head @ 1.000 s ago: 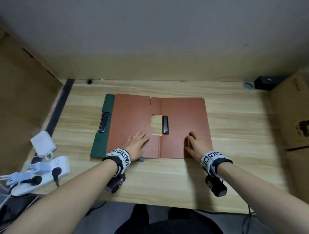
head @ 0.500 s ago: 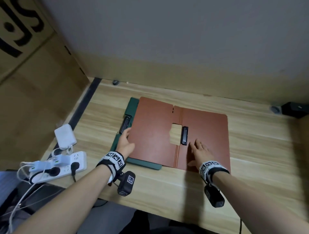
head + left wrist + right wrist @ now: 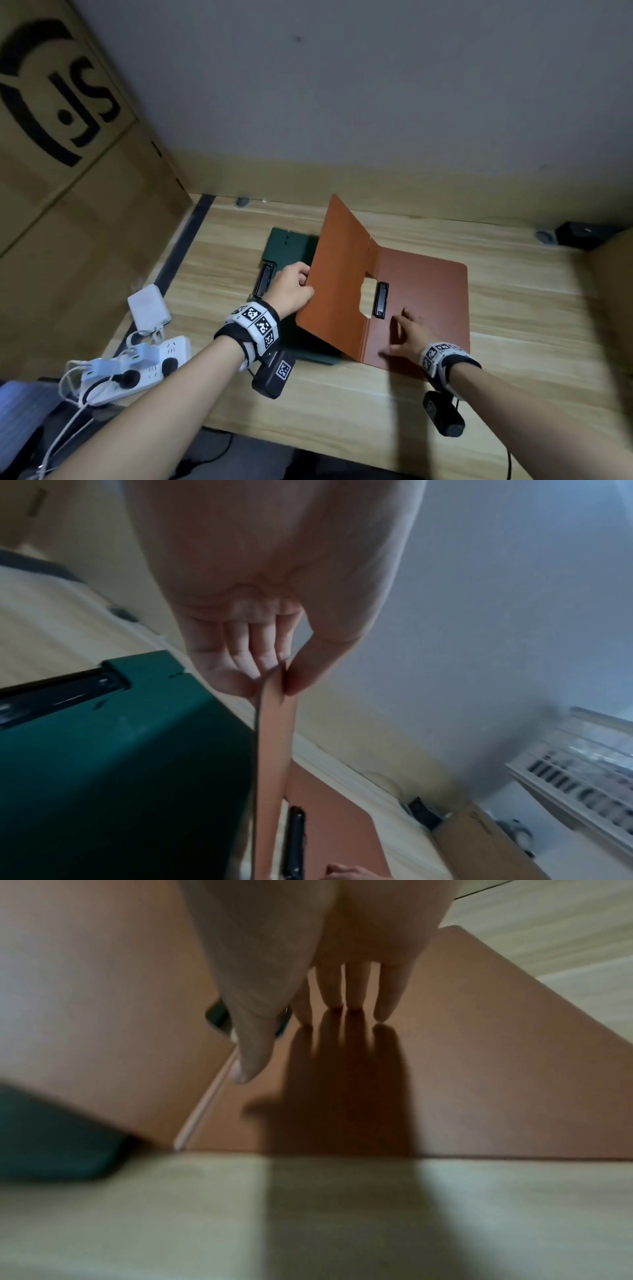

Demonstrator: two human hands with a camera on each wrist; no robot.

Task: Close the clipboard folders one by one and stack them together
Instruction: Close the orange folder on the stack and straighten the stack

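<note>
A brown clipboard folder (image 3: 424, 294) lies open on the wooden desk (image 3: 513, 359), its black clip (image 3: 381, 300) beside the spine. Its left cover (image 3: 337, 274) stands raised at a steep tilt. My left hand (image 3: 294, 286) pinches that cover's outer edge (image 3: 274, 696) between thumb and fingers. My right hand (image 3: 407, 330) rests with straight fingers (image 3: 356, 988) on the flat right half near the clip. Under the brown folder lies a green clipboard folder (image 3: 287, 246) with its own black clip (image 3: 263, 281); most of it is hidden by the raised cover.
A white power strip (image 3: 137, 370) with plugs and a white adapter (image 3: 149, 310) sit at the desk's left front. A large cardboard box (image 3: 68, 171) stands to the left. A black device (image 3: 582, 234) and another box are at the far right.
My left hand slid from the folder's left cover to its outer edge, took hold and lifted the cover up to the right. The right hand stayed on the right half. The head view shifted.
</note>
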